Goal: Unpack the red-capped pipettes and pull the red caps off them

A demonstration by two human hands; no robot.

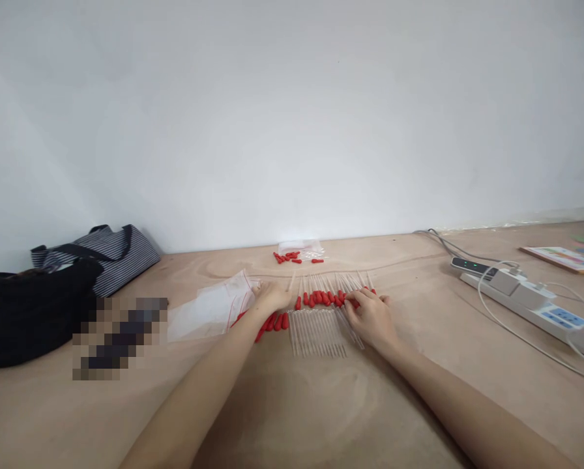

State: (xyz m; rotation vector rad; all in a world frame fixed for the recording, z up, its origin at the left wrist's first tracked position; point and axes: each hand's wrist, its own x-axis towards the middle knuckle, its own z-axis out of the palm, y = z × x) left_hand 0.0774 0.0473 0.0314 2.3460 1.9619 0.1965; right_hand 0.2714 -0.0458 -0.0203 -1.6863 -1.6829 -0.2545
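Observation:
In the head view, a row of glass droppers with red rubber bulbs (321, 298) lies between my hands, tubes pointing toward the wall. Nearer me lies a row of bare glass tubes (319, 335), side by side. My left hand (271, 296) is closed at the left end of the droppers; its fingertips are hidden, and so is whatever they hold. Loose red bulbs (277, 322) lie beneath that wrist. My right hand (370, 314) bends over the right end of the row, fingers closed around a red bulb, partly covering neighbouring droppers and tubes.
White zip bags (208, 309) lie left of my left hand. More red bulbs (286, 257) sit by a clear bag (302, 247) near the wall. A power strip (531, 309) with cables is at right, a black bag (38, 312) and striped bag (126, 260) at left.

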